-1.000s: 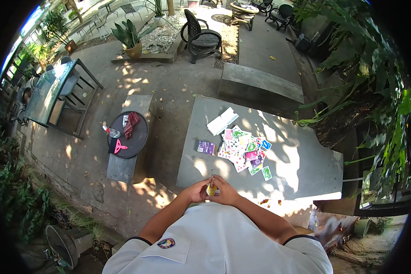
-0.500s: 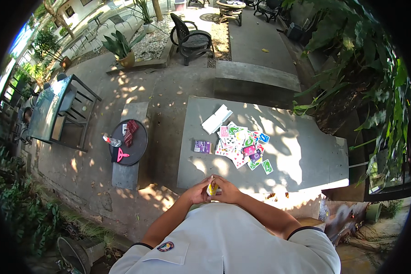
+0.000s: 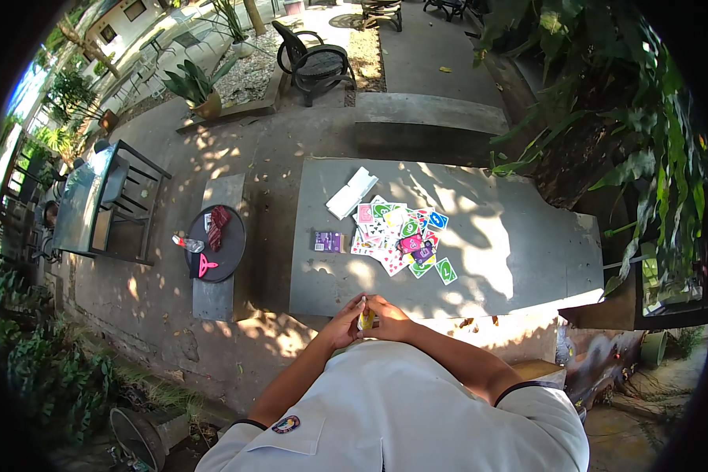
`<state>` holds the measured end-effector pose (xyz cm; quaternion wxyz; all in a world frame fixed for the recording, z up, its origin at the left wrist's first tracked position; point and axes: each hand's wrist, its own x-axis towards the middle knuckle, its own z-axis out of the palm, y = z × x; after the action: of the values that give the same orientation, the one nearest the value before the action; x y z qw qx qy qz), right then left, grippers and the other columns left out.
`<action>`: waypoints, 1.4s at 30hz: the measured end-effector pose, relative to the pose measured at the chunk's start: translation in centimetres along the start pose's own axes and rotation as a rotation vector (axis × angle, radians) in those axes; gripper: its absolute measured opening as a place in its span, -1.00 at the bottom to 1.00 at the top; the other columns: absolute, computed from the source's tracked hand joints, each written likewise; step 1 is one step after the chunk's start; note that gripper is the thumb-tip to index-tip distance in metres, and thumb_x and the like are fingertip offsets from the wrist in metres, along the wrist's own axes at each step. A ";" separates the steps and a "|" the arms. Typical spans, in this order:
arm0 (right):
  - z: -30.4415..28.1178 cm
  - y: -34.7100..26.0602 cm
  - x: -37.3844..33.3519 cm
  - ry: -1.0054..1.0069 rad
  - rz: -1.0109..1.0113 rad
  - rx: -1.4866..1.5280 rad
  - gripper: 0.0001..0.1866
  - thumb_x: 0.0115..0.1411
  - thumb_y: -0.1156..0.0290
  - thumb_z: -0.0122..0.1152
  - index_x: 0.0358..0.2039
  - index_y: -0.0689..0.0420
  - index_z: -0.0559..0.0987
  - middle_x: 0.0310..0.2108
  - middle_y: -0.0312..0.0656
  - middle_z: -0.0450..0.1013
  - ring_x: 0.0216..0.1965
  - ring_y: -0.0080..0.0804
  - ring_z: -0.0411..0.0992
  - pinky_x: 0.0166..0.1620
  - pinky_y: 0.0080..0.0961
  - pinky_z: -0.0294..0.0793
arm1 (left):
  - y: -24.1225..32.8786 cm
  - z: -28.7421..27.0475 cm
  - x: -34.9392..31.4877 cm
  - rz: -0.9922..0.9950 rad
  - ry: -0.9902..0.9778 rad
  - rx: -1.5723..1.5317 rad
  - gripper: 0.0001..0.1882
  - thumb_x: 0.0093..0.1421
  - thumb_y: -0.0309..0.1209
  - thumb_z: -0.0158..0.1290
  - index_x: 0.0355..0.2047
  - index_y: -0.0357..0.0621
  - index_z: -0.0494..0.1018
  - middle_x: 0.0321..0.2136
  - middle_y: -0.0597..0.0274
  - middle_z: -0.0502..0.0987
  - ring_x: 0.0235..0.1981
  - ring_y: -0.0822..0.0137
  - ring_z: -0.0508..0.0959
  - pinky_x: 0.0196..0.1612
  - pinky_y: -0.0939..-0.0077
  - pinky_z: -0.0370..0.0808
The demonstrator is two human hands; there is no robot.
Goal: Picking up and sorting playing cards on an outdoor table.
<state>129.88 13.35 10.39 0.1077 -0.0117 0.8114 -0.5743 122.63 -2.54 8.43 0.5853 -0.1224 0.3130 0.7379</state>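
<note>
Cupping a yellow item point(image 3: 365, 322) between them, the left hand point(image 3: 343, 327) and right hand point(image 3: 390, 322) meet on the near side of the card pile point(image 3: 405, 240), a little to its left. Each grip is folded onto the item, and the fingers cover most of it: only a narrow strip shows, so its full shape cannot be told.

On the tabletop point(image 3: 315, 283), the card pile overlaps itself, leaving many faces partly covered. A green card point(image 3: 445, 271) lies just beside the pile, at its near right. Left of the pile is a purple box point(image 3: 328, 241); beyond and left, a white box point(image 3: 352, 193). Sunlight bleaches the tabletop right of the pile. Well left of it, a dark tray point(image 3: 232, 258) carries a red cloth point(image 3: 218, 228), a clear bottle point(image 3: 192, 245) and a pink thing point(image 3: 206, 266) too small to identify.
</note>
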 end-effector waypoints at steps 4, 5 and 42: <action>-1.1 2.5 -2.0 -0.055 0.078 0.405 -0.41 -0.14 0.13 0.40 -0.17 0.15 0.37 -0.16 -0.10 0.32 -0.02 -0.16 0.33 -0.04 -0.31 0.40 | -1.6 0.4 0.8 -0.030 0.086 0.022 -0.58 0.24 -0.22 -0.03 0.10 0.17 0.20 -0.16 0.24 0.43 -0.12 0.14 0.49 -0.17 0.15 0.52; -1.8 3.0 -2.5 -0.037 0.102 0.236 -0.42 -0.10 0.17 0.39 -0.12 0.14 0.37 -0.11 -0.11 0.32 -0.01 -0.19 0.32 -0.02 -0.31 0.41 | -2.3 -0.5 0.9 0.011 0.108 0.013 -0.57 0.23 -0.21 -0.01 0.10 0.18 0.20 -0.13 0.21 0.40 -0.12 0.09 0.49 -0.17 0.11 0.52; -14.8 22.2 -4.0 0.278 0.985 -0.690 -0.28 -0.10 0.11 0.36 -0.01 0.11 0.21 0.01 -0.07 0.25 0.04 -0.11 0.29 -0.05 -0.17 0.45 | -14.9 2.6 -7.5 0.488 0.793 -0.443 -0.64 0.17 -0.26 0.04 -0.02 0.12 0.30 -0.08 0.20 0.41 -0.02 0.10 0.43 0.01 -0.03 0.39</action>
<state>133.33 35.22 -5.03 0.2437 0.4050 0.8670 -0.1579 139.22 -5.05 9.82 0.1922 -0.4372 0.3667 0.7984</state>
